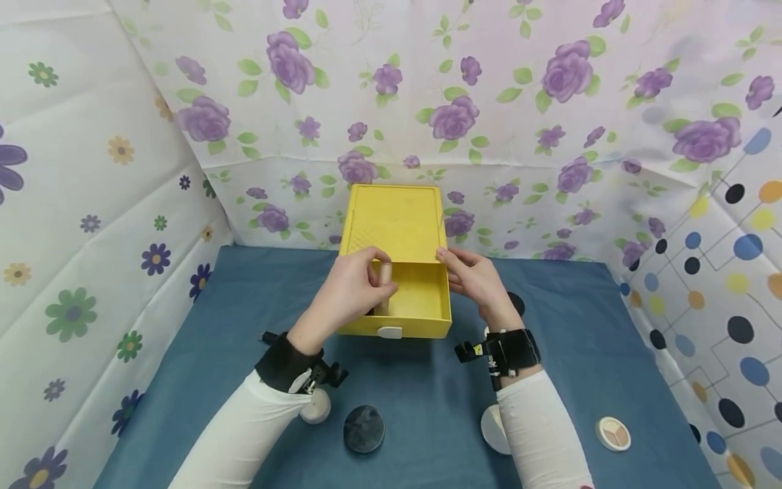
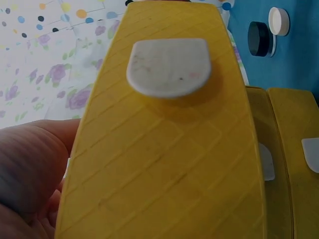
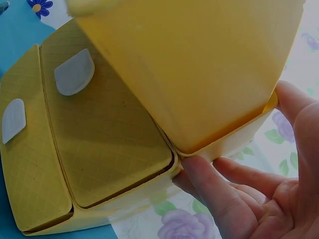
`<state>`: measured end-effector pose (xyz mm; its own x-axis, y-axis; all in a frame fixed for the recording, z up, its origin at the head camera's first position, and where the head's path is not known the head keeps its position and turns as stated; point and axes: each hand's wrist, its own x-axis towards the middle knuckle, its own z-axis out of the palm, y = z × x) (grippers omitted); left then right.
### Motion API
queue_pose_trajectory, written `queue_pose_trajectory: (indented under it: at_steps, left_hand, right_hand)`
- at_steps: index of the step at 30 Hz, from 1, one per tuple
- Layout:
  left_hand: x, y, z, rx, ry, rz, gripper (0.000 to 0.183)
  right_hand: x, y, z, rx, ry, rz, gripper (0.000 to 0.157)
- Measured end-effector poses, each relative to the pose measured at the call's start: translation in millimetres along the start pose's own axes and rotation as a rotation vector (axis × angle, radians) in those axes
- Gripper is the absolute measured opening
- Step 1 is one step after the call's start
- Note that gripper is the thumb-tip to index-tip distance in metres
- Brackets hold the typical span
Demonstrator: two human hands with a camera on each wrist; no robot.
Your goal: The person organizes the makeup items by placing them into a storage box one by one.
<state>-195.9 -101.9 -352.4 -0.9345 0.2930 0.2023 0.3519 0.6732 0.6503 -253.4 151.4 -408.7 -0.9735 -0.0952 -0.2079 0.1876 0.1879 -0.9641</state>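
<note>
A yellow drawer box (image 1: 396, 217) stands against the flowered cloth, its top drawer (image 1: 421, 299) pulled out toward me. Over the left side of that drawer, my left hand (image 1: 357, 285) pinches a slim beige stick-shaped item (image 1: 385, 278) that stands upright. A bit of something dark shows beside it. My right hand (image 1: 473, 278) grips the box's right edge, thumb on top and fingers along the side. The left wrist view is mostly filled by the drawer front with its white pull tab (image 2: 169, 67). Two lower drawer fronts (image 3: 99, 129) are closed in the right wrist view.
On the blue cloth (image 1: 427, 401) lie a dark round compact (image 1: 364, 429), a white round item (image 1: 315, 406), another white disc (image 1: 495, 429) partly under the right forearm, and a sectioned pan (image 1: 613, 433). A black round item (image 1: 516, 303) sits behind the right wrist.
</note>
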Motion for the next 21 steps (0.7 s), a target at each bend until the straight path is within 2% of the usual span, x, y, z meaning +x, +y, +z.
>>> queue_pose_trajectory:
  at_steps: [4,10,21]
  left_hand:
    - [2.7,2.8,1.9,0.02,-0.061,-0.003,0.032]
    - [5.7,3.8,6.1,0.07,-0.114,-0.016,0.026]
    - [9.2,4.6,14.5,0.173,-0.11,-0.066,0.029]
  right_hand:
    - [0.7,1.1,0.1,0.0,0.0,-0.002,0.094]
    - [1.5,1.7,2.2,0.003,0.01,-0.009,0.094]
    - [1.1,1.7,1.8,0.002,0.027,-0.015,0.094]
